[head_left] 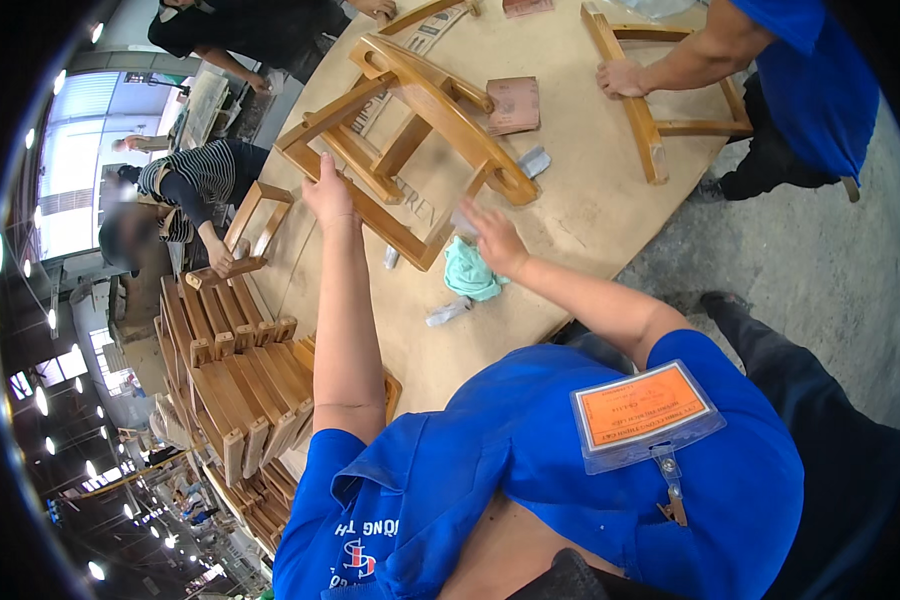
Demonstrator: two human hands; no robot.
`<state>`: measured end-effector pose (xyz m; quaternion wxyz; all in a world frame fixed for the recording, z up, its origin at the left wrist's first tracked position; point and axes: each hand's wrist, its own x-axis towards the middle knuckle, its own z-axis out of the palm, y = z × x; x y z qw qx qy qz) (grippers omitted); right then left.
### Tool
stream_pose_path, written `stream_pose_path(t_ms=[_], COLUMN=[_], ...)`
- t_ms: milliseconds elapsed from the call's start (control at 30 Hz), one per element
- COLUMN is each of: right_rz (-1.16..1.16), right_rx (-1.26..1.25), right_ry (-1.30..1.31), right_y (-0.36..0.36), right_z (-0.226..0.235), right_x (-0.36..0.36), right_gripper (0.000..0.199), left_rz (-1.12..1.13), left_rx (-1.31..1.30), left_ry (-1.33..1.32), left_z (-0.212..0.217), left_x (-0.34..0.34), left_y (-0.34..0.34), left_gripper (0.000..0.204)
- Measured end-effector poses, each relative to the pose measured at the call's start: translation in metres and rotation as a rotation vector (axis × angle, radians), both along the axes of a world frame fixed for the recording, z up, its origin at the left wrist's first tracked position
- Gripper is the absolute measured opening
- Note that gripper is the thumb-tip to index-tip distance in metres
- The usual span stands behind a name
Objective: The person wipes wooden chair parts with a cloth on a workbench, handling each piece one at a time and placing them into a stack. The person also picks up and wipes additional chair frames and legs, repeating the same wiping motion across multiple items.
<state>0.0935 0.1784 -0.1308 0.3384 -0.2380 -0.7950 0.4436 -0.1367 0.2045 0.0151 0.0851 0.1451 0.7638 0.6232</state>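
Note:
My left hand (332,192) is closed round the near left rail of a varnished wooden furniture frame (375,218), its thumb along the rail. The frame is tilted on the tabletop (540,255) and has a broad side piece with slots at its ends. At the frame's near right corner, my right hand (497,240) presses a small pale sheet (462,220) to the wood; the sheet is partly hidden by the fingers. A mint-green cloth (475,270) lies crumpled just below my right hand. Beside it rests a small grey folded piece (448,312).
Reddish-brown sheets (513,105) lie beyond the frame. At right, a co-worker's hand (622,78) grips another wooden frame (625,100). Stacked wooden parts (240,375) stand left of my left arm; a person in stripes (185,180) reaches toward them. Another person in black (260,35) stands across the table.

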Motion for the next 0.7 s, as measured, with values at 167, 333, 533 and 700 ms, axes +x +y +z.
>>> stream_pose_path(t_ms=[167,333,533,700], right_rz=[0.038,0.007,-0.012,-0.087], right_rx=[0.038,-0.14,-0.303,-0.215], right_ry=[0.257,0.07,0.06,0.095], right_y=[0.008,0.028,0.051,0.068], right_z=[-0.01,-0.038,-0.059,-0.063], right_x=[-0.001,-0.006,-0.015,-0.017], right_gripper=[0.068,0.061,0.062,0.058], left_rz=[0.018,0.013,-0.003,0.014], left_rx=[-0.011,-0.003,0.002,-0.024], left_ry=[-0.056,-0.036,-0.063,-0.076], left_z=[0.007,0.011,0.011,0.013], left_x=[0.004,0.012,0.01,0.009], left_y=[0.004,0.002,0.005,0.006], left_gripper=[0.033,0.03,0.028,0.025])
